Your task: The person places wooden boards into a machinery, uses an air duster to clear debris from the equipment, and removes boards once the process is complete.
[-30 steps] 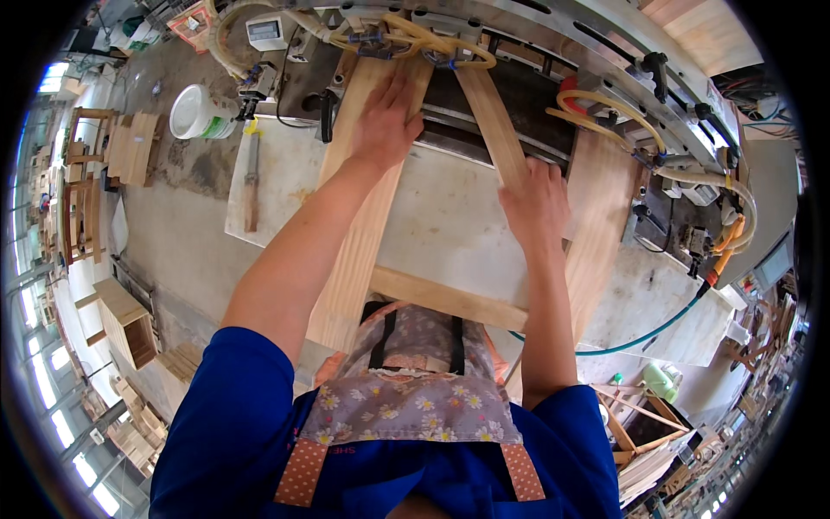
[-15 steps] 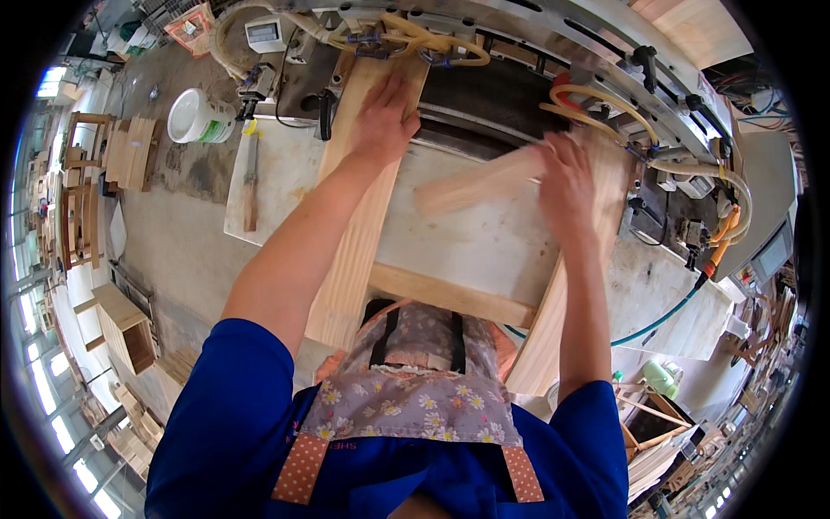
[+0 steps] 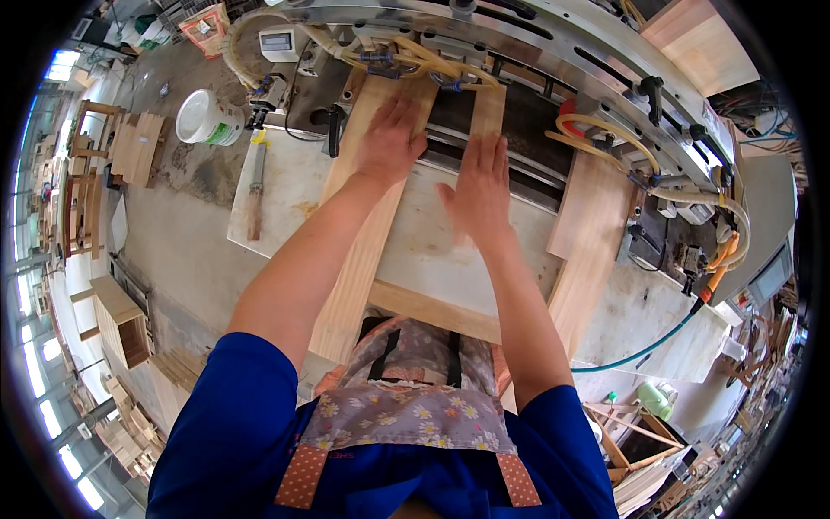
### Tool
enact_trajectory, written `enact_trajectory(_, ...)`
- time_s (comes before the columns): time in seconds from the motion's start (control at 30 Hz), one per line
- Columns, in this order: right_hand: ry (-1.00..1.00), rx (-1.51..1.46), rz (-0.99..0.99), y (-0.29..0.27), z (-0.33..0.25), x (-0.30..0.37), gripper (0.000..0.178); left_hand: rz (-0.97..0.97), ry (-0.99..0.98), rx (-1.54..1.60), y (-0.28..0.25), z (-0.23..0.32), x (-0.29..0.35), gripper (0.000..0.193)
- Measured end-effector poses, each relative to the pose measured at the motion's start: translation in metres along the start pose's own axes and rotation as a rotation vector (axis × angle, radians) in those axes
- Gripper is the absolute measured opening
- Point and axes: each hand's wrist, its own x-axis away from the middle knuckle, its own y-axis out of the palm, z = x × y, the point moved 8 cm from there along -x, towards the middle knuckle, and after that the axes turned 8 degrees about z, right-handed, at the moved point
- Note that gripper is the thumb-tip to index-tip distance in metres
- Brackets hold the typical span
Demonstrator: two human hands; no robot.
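My left hand (image 3: 389,143) lies flat on a long pale wooden plank (image 3: 367,238) that runs from beneath the machine's front toward my body. Beside it, my right hand (image 3: 482,189) rests with fingers stretched on a short narrow board (image 3: 489,111). That board's far end reaches the machine's hoses, and my hand hides its near part. Farther right lies another long plank (image 3: 588,259), with a stepped left edge; neither hand touches it. A wooden crosspiece (image 3: 432,311) spans the near edge of the white worktop (image 3: 432,251), partly behind my right forearm.
Yellowish hoses (image 3: 415,60) and clamp fittings line the machine's metal beam (image 3: 553,43). A brush-like tool (image 3: 257,190) lies at the worktop's left. A white bucket (image 3: 207,118) stands on the floor. A teal hose (image 3: 644,350) curves at the right.
My right hand has moved left from the right plank. The short board, slanted and blurred before, now points away from me beside the left plank. My left hand stays put.
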Motion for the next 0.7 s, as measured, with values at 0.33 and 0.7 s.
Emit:
enact_trajectory(0.33,-0.130,-0.299,-0.156,0.012,-0.011,-0.006,0.093,0.048,0.006,-0.023,0.004,-0.007,0.001,0.039)
enact_trajectory(0.7,-0.277,-0.120,-0.034,0.024,0.004,-0.036,0.095,0.061,-0.017,-0.029,0.000,-0.002,0.001,0.033)
